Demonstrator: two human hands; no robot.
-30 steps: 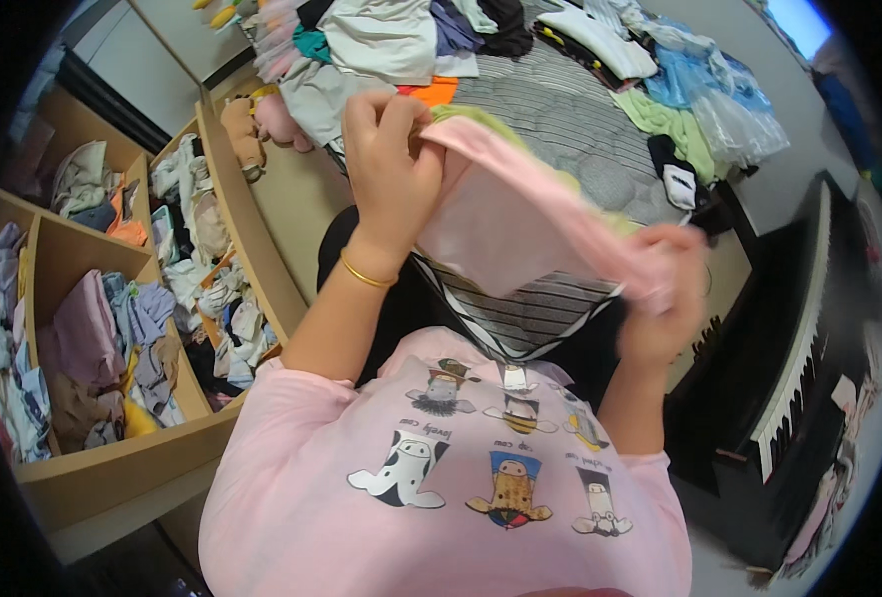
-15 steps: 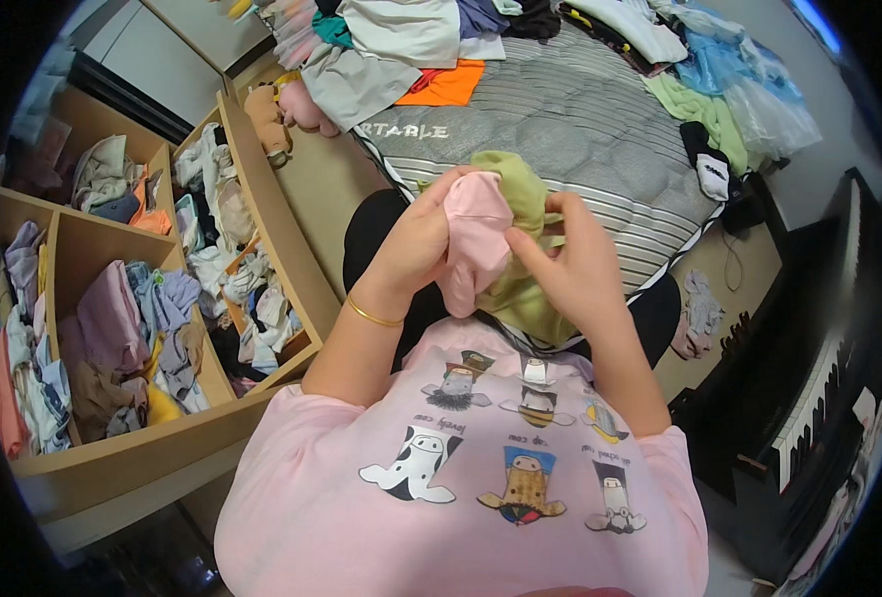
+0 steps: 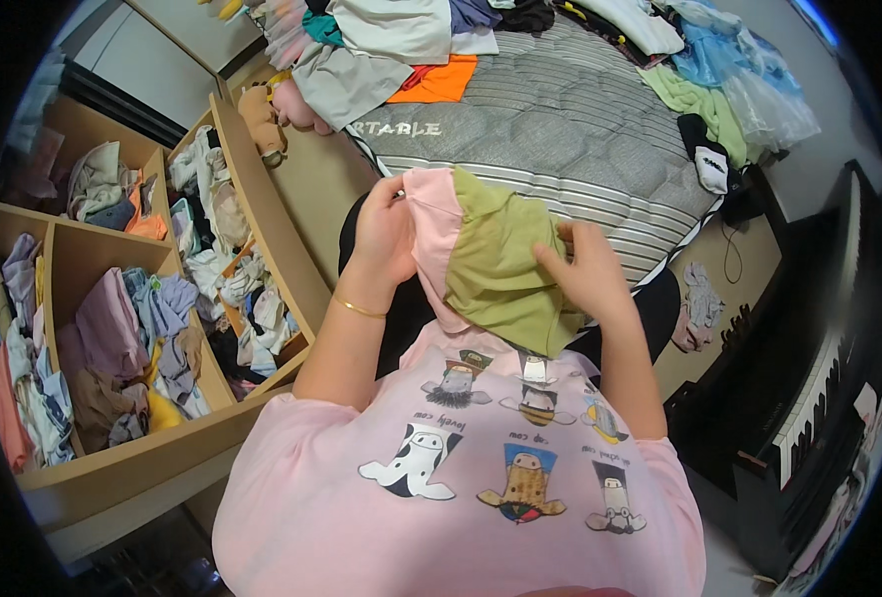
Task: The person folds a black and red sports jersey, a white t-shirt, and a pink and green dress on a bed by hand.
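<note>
A small garment in pink and olive green [image 3: 500,264] hangs spread in front of my chest, above my lap. Its pink part is on the left and its green part on the right; whether they are one piece or two I cannot tell. My left hand [image 3: 386,234] pinches the upper left corner of the pink cloth, a thin gold bangle on that wrist. At the green part's right edge, my right hand [image 3: 592,271] grips with the thumb in front and the fingers partly behind the cloth.
On my left are open wooden drawers [image 3: 192,428] packed with clothes. Ahead lies a grey mattress [image 3: 550,109] with clothes, plastic bags [image 3: 749,90] and black-and-white socks [image 3: 704,157]. Plush toys [image 3: 262,121] sit beside it. A piano keyboard [image 3: 819,368] stands on the right; crumpled cloth [image 3: 699,303] lies on the floor.
The bunched garment has been opened out, showing much more green. My left hand has moved left with the pink edge, and my right hand has shifted slightly right and down.
</note>
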